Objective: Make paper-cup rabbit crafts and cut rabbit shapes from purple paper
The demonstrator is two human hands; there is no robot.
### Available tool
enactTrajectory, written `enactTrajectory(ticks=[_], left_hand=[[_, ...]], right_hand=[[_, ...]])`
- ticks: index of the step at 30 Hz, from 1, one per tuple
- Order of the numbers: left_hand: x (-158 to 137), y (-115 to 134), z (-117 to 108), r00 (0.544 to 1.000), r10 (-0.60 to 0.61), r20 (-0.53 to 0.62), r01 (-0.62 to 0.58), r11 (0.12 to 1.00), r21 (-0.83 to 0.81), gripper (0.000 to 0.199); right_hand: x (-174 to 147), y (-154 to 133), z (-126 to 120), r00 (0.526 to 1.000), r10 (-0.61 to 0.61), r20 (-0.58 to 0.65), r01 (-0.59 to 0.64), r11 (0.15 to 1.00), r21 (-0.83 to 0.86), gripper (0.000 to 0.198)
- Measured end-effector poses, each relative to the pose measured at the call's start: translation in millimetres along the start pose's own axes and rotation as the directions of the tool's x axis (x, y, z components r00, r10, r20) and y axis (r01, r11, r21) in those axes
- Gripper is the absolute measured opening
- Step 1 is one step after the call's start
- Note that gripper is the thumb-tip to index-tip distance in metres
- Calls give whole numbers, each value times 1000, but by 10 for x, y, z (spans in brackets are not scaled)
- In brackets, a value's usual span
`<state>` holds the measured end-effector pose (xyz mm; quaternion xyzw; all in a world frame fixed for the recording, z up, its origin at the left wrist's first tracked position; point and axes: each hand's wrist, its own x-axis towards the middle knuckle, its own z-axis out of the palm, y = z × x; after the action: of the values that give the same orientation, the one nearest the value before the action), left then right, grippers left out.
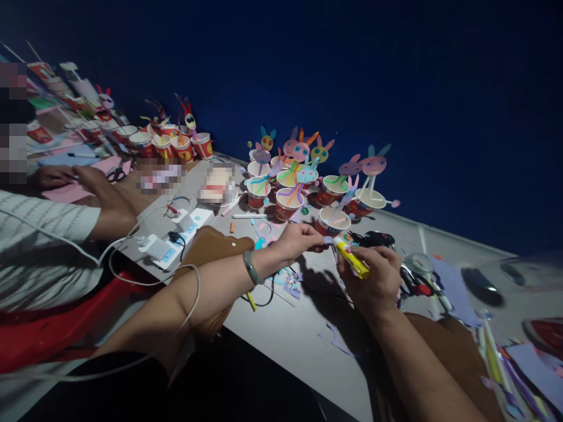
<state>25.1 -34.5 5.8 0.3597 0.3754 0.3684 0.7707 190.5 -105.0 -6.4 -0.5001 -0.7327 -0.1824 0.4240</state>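
Observation:
My right hand (373, 275) is wrapped round a yellow glue stick (353, 258), its pale tip pointing up and to the left. Between the fingertips of my left hand (299, 240) is a small purple paper piece (328, 240), close to or touching the glue stick's tip; which of the two I cannot tell. Just behind my hands stands a paper cup (333, 221) with a purple strip in it. Paper scraps (292, 282) lie on the table below my left wrist.
Several cups with paper rabbit heads (301, 152) stand along the back. A power strip (187, 237) with chargers lies left, its white cable crossing my left arm. Scissors and tape (420, 264) lie right of my right hand. A co-worker's arm (103, 196) is at far left.

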Motion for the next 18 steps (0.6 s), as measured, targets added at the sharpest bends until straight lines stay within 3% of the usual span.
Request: enactTrajectory(ticks=[5,9,12,15,18], left_hand=[[-4,-64,-22,977,213,19,-211,951,227,11],[-5,-68,-48,960,277,50,-279,910,305,16],[10,-70,-64,960,277,50,-279,912,300,18],[22,-80,-66,959,277,51,-280,918,282,14],[12,-77,-47,951,299,77,-308,918,250,8]], right_hand=[[5,24,36,992,47,115,-44,999,-33,13],[12,38,0,999,46,21,-45,997,-66,14],[12,-23,-42,987,163,2,-163,986,15,19],[24,-87,-47,908,408,91,-418,874,248,24],[57,-84,-10,757,582,298,-646,597,475,27]])
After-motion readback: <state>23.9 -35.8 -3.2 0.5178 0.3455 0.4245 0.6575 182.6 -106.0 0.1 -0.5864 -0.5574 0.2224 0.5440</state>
